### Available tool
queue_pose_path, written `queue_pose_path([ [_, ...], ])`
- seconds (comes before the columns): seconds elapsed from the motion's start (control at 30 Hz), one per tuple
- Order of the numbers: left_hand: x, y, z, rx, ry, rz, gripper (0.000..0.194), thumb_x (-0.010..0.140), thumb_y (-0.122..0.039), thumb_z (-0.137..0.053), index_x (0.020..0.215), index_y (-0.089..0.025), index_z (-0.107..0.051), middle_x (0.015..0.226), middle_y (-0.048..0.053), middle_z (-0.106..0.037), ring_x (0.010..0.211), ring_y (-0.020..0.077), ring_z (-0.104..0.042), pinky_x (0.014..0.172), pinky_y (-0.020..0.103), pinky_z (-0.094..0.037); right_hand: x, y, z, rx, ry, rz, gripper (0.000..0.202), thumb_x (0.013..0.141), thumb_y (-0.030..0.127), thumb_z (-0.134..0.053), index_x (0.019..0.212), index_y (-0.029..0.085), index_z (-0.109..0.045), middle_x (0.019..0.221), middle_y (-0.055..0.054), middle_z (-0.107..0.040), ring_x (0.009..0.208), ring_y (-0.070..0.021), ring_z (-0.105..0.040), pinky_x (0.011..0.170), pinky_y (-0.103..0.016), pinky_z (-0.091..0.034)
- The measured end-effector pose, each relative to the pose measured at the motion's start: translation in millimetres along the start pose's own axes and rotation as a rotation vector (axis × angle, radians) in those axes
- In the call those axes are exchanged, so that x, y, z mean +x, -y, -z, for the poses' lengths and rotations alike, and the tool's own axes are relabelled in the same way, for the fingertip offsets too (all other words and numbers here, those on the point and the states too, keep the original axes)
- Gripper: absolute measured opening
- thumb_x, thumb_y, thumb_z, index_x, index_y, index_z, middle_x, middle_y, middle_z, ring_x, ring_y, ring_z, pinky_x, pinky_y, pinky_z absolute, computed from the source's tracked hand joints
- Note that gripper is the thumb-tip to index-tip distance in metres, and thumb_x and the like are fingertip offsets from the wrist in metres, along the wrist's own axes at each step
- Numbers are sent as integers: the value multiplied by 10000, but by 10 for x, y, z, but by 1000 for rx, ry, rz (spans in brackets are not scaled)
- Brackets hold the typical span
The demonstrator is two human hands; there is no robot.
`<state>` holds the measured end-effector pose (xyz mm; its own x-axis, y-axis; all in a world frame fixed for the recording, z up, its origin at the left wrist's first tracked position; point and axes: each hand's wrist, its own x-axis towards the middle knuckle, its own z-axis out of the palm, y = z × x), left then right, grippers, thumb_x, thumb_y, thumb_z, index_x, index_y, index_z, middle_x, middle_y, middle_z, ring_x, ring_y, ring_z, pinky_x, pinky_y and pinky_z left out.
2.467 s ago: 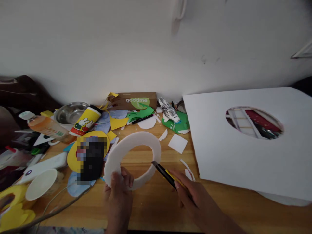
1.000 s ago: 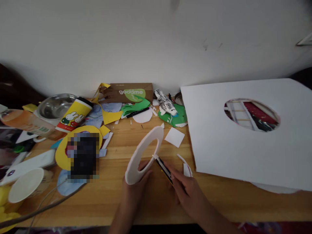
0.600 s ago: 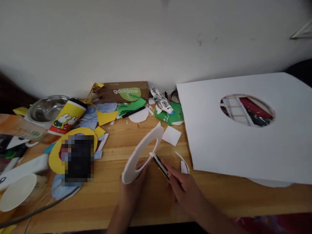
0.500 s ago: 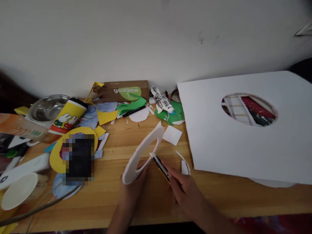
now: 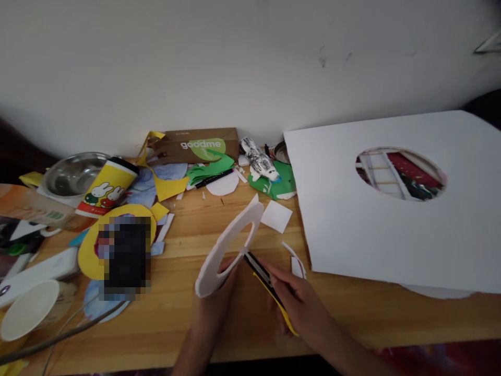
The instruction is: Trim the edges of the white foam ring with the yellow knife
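Note:
A white oval foam ring [image 5: 213, 261] is tilted up over the wooden table, its lower side gripped by my left hand [image 5: 216, 308]. Its fingers are partly hidden behind the ring. In my right hand [image 5: 299, 300] is a utility knife [image 5: 270, 287] with a black and yellow body. The knife's tip end meets the inner edge of the ring's hole, on its right side. Just beyond the ring lies a white square piece [image 5: 276, 216], and thin curved white offcuts [image 5: 297, 263] lie to the right of the knife.
A large white board [image 5: 391, 240] with an oval hole covers the right. At the back stand a brown box [image 5: 199, 145] and a black-and-white figure [image 5: 259, 159]. On the left are a metal bowl [image 5: 58, 180], yellow tumbler [image 5: 107, 188], paper cup [image 5: 31, 310] and cable [image 5: 58, 337].
My right hand has turned slightly with the knife, so more of its yellow handle shows and less of the blade. The ring and my left hand are nearly unmoved.

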<state>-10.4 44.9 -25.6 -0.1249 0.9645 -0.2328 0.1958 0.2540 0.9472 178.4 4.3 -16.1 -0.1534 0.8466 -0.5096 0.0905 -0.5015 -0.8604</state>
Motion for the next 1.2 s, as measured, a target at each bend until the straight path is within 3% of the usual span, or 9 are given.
queue_pose_path([
  [0.1,-4,-26,13,11,-5,-16,232,745,-383,-785,936,-262,-834,1027,82,-806,1022,302,-729,1053,460,-493,4,-5,53,-179,-32,136,548,1017,472,-351,1498,238,-471,722,4,-636,460,-122,-583,438,-240,-486],
  [0.2,-25,-8,28,33,-36,-28,230,768,-399,-758,943,-267,-830,1012,75,-804,1017,301,-721,1068,475,-470,-7,-34,117,-636,-182,516,514,992,301,-432,1502,248,-458,912,-68,-693,809,-215,-694,743,-384,-589],
  [0.3,-37,60,46,52,-52,-17,252,785,-410,-738,975,-267,-823,1036,72,-802,1033,301,-722,1053,473,-488,-35,-61,143,-939,-230,724,546,955,170,-443,1495,251,-450,976,-94,-669,875,-248,-681,748,-421,-591],
  [0.5,-31,203,78,57,-62,10,253,742,-369,-783,949,-232,-826,1042,90,-804,1026,310,-740,1008,450,-540,-77,-53,101,-1154,-229,698,441,1034,373,-473,1466,288,-481,949,-79,-643,710,-214,-678,607,-363,-579],
  [0.83,-24,266,76,76,-75,40,262,725,-374,-802,937,-224,-830,1016,92,-810,982,315,-761,889,393,-606,42,-91,138,-1252,-302,784,394,1049,324,-431,1422,270,-544,930,-86,-640,740,-212,-675,634,-357,-568],
  [1.2,-9,209,74,140,-79,-9,222,716,-364,-781,882,-223,-828,965,80,-814,953,301,-761,931,408,-588,57,-106,86,-1190,-344,821,378,1060,326,-407,1407,271,-548,912,-63,-640,711,-212,-666,610,-371,-566],
])
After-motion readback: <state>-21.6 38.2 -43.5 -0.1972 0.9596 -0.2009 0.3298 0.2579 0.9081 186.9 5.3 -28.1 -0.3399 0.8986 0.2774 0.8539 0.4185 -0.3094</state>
